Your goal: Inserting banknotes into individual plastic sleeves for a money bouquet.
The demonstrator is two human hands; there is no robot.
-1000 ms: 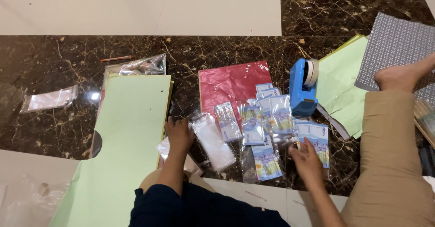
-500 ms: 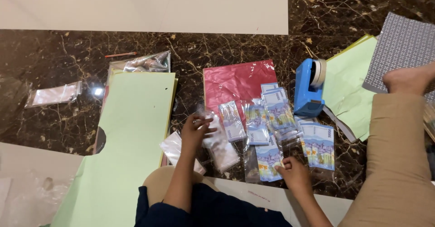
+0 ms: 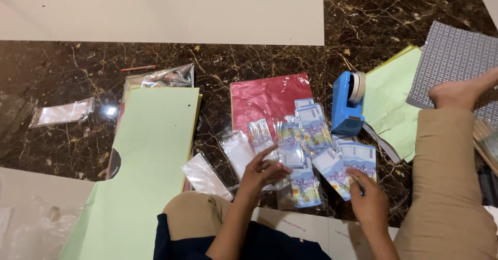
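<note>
left grip is loosely curled, fingertips resting on a clear sleeve of blue banknotes without closing on it; half a second ago it sat lower and further left, by the empty clear sleeves, so i read it as having moved onto the filled packets. going left to right across the dark marble floor: the pale green paper sheet, the red sheet under the packets, the blue tape dispenser far of them. right grip has slid in near the loose blue notes, pinching the near edge of one. sorting seems to be under way.
</note>
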